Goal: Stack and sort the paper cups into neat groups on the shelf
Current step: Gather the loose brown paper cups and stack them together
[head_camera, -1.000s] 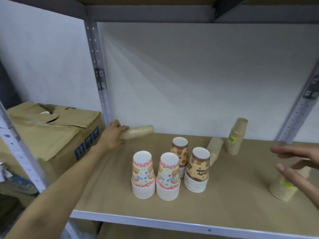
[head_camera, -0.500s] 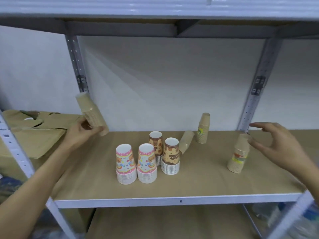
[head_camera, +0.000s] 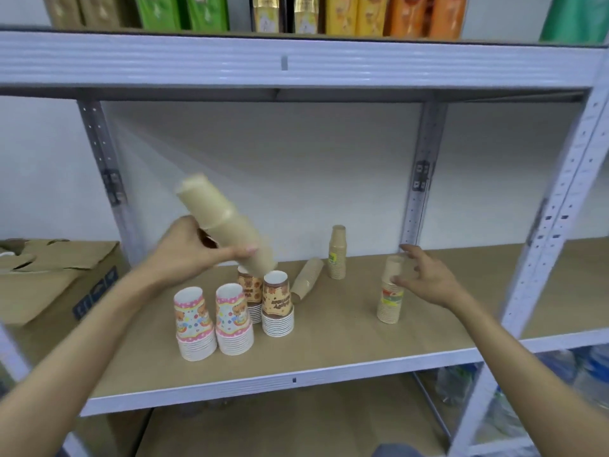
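— Kraft-brown cups, a long sleeve (head_camera: 227, 230) of them, sat in the left hand (head_camera: 188, 249). It was held in the air over the shelf (head_camera: 346, 338), tilted, its upper end leaning left and its lower end just above the bear stacks.

— How were the fingers?

— Wrapped round the sleeve's middle, clamped on it, thumb across the near side.

— And the right hand (head_camera: 428, 282)?

— At the tall brown stack (head_camera: 391, 291) standing on the right of the shelf. Fingers were spread and curved about its top, thumb on the near side. Whether they pressed the cups or only touched them, I could not tell.

— What else stood there?

— Two pink stacks (head_camera: 214, 321) side by side, nearest the front edge. Behind and to their right, two bear stacks (head_camera: 268, 301) in brown print, one partly hidden by the other. Right of those, a brown stack lay on its side (head_camera: 306, 280), pointing toward the far wall. Just beyond it, another brown stack (head_camera: 337, 253) stood upright near the wall.

— Anything off the shelf?

— At the left, a cardboard box (head_camera: 56, 278) with open flaps. Coloured packets (head_camera: 329, 13) lined the board above.
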